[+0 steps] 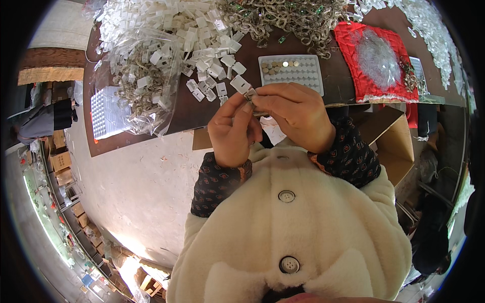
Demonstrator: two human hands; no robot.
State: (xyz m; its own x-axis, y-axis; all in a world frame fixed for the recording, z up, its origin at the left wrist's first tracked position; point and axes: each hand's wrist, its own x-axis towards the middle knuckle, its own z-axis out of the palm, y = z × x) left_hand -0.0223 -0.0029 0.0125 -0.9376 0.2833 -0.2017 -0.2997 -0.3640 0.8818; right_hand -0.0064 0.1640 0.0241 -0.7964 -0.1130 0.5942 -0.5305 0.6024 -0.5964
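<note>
Near the table's front edge, my two hands meet over a small white plastic case (pixel 239 84). Thumb and forefinger of my left hand (pixel 231 130) pinch its lower end. My right hand (pixel 298 115) is closed at the same spot, its fingertips against a small dark metallic part (pixel 250 94) at the case's end. The fingers partly hide how the two pieces join. Just beyond my right hand lies a pale moulded tray (pixel 305 81) with several round button cells (pixel 285 64) in its upper-left pockets. Loose white cases (pixel 222 90) lie just beyond my left hand.
A heap of white cases (pixel 187 22) covers the far left. Clear bags hold grey strap-like loops (pixel 141 86); more loops (pixel 283 17) are piled behind. Clear strands lie on a red cloth (pixel 348 65) at right. A cardboard box (pixel 396 144) stands below the table.
</note>
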